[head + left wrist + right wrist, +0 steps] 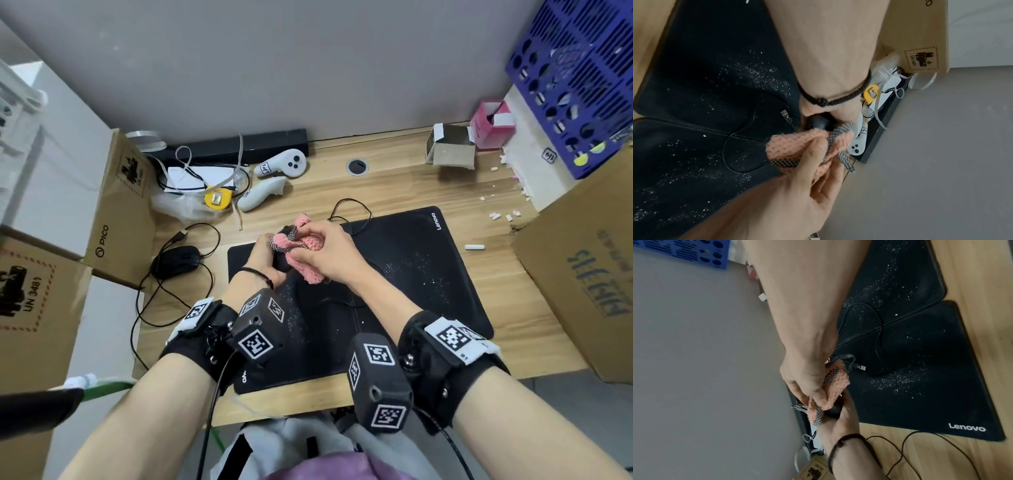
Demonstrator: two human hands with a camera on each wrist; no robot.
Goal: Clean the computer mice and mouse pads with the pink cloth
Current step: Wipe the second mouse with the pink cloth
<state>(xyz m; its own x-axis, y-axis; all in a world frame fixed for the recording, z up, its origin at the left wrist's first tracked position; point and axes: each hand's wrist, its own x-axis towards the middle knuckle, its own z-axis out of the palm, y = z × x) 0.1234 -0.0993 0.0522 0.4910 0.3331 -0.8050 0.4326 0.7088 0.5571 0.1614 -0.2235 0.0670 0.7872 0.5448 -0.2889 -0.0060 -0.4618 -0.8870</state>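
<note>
At the far right of the desk [394, 192] an open grey carton [450, 146] and a pink box [490, 125] sit side by side; you cannot tell their contents. A blue crate [579, 78] stands beyond. Your left hand [265, 260] grasps a black mouse [818, 123] above the dusty mouse pads [421, 270]. Your right hand [329, 250] clenches the pink cloth [306, 251], bunched under its fingers [813, 155] and touching the mouse. A second mouse [176, 262] lies left.
</note>
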